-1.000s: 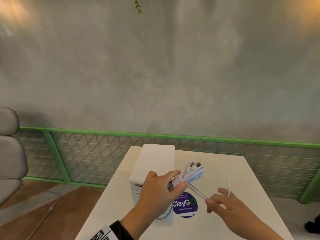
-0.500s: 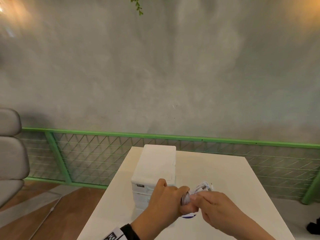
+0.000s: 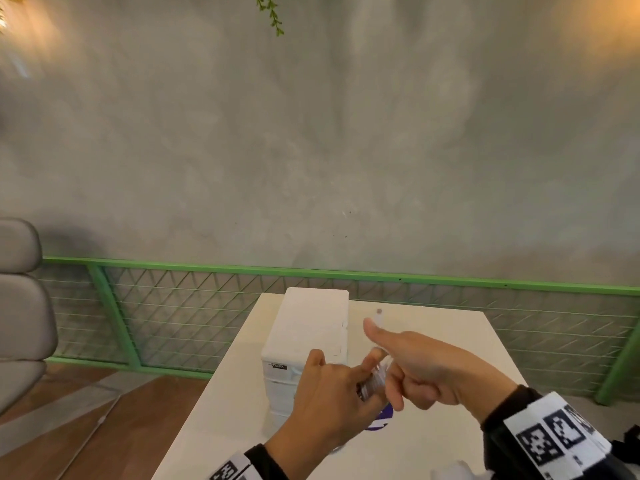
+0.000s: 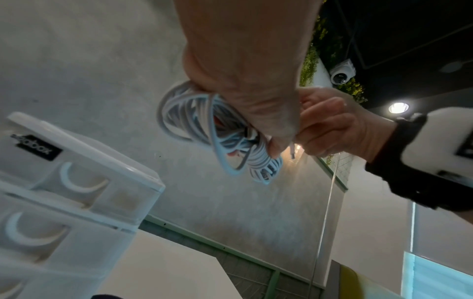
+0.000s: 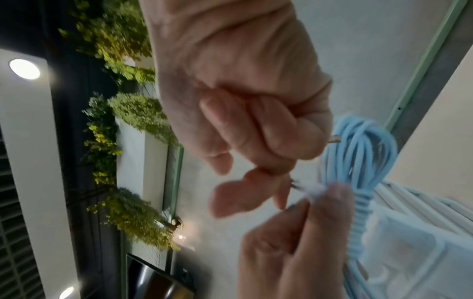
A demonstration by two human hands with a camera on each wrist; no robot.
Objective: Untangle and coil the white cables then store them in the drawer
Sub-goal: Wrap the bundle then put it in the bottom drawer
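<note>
Left hand [image 3: 329, 393] gripping coiled cable [image 4: 217, 129], right hand [image 3: 426, 368] pinching its end, drawer unit [image 3: 308, 334] behind

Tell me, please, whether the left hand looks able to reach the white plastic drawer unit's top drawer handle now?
Probably not yet: the left hand is gripping the coiled white cable, though the top drawer handle sits unobstructed.

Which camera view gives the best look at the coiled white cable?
The left wrist view: the coiled white cable hangs below the left hand with most loops visible. The right wrist view shows one side of the bundle, blurred. In the head view both hands hide nearly all of it.
</note>
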